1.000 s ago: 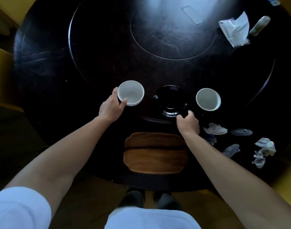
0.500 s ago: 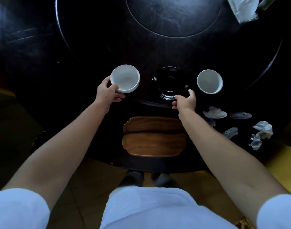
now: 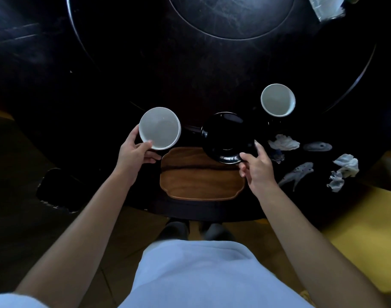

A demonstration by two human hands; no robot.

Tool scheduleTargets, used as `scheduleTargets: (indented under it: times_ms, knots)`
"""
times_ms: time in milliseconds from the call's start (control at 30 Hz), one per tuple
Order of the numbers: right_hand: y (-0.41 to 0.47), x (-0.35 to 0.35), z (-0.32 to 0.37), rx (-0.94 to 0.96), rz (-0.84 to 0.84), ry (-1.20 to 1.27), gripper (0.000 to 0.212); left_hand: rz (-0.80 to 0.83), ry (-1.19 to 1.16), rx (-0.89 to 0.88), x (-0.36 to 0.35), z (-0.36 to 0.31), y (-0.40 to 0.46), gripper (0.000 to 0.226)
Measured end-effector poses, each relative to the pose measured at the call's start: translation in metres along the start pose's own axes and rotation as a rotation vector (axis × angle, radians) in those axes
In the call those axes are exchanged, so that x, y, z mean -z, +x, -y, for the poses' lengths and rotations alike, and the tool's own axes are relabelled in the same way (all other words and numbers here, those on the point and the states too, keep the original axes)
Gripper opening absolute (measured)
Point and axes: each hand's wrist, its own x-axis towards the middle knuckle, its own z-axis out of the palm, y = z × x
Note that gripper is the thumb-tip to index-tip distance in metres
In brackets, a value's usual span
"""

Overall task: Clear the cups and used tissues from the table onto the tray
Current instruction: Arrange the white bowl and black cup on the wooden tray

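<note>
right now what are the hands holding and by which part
The left hand grips the white cup by its near rim, thumb on the lip. The right hand pinches the black saucer by its near right edge, over the tray.

Tissue pack (image 3: 325,7) cut off by top edge, upper right. Black saucer (image 3: 226,138) hides far right corner of wooden tray (image 3: 199,181). White cup (image 3: 277,100) base lost in dark table (image 3: 123,63). Shoes (image 3: 196,231) partly hidden under clothing.

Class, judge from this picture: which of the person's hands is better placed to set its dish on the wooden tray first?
Right hand: its black saucer already overlaps the tray; the left hand's white cup is beside it.
</note>
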Motion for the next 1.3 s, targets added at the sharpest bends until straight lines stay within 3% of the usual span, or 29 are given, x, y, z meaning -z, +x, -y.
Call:
scheduleTargets:
  times_ms: [467, 633, 933, 1300]
  knots:
    - [-0.013, 0.038, -0.053, -0.089, -0.034, -0.055, 0.07, 0.012, 0.109, 0.099, -0.01, 0.063, -0.046, 0.063]
    - [-0.004, 0.046, -0.066, -0.12, -0.066, -0.11, 0.07, 0.03, 0.199, 0.045, -0.015, 0.069, -0.048, 0.063]
    - [0.004, 0.055, -0.061, 0.036, -0.123, -0.483, 0.051, 0.02, 0.252, 0.016, -0.018, 0.073, -0.045, 0.062]
    - [0.009, 0.057, -0.066, 0.073, -0.116, -0.399, 0.046, 0.002, 0.177, 0.057, -0.022, 0.07, -0.042, 0.062]
